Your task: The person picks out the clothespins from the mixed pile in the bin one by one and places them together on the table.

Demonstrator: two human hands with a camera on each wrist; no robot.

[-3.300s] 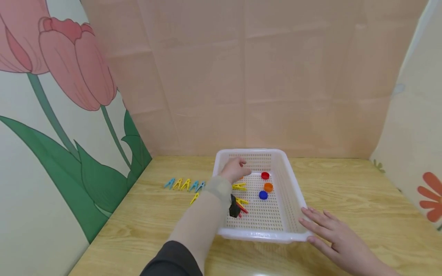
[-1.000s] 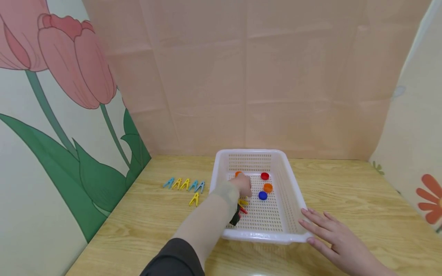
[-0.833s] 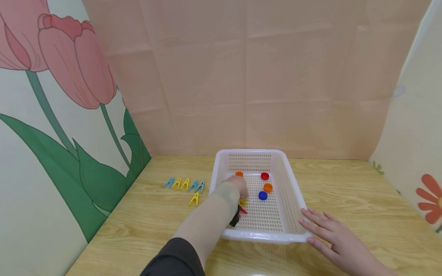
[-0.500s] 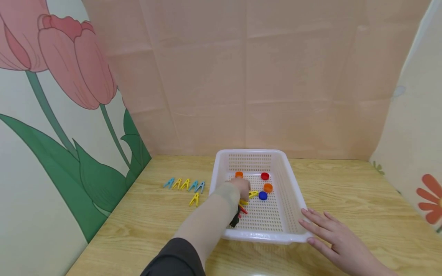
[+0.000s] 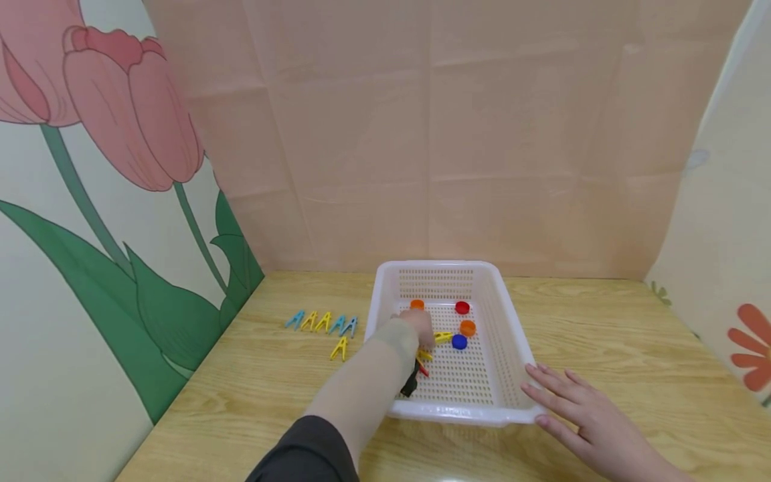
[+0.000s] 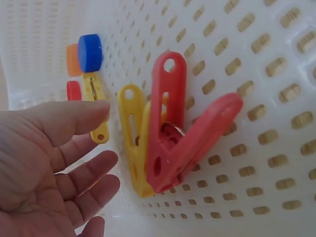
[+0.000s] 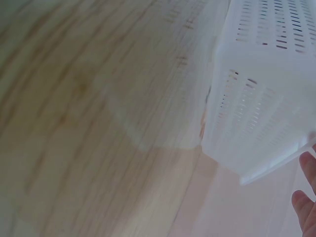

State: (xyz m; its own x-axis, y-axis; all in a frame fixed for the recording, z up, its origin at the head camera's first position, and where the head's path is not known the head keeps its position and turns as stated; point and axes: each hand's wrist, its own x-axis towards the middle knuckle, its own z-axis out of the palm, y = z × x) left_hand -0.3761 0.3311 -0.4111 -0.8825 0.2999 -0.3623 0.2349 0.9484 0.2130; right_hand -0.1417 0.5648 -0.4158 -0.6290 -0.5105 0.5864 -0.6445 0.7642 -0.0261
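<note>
My left hand is down inside a white perforated plastic basket. In the left wrist view its fingers are loosely bent, with nothing held between them. A red clothespin and a yellow clothespin lie on the basket floor by the fingertips. Another yellow clothespin lies beyond the thumb, partly hidden by it in the left wrist view, next to a blue bottle cap. My right hand rests with extended fingers at the basket's front right corner.
Orange caps and a red cap also lie in the basket. On the wooden table to its left, blue and yellow clothespins stand in a row, with one yellow clothespin in front of them.
My left hand has come from the basket's back left toward the front. One yellow clothespin inside has shifted right, to beside the blue cap. My right hand has stayed put.
</note>
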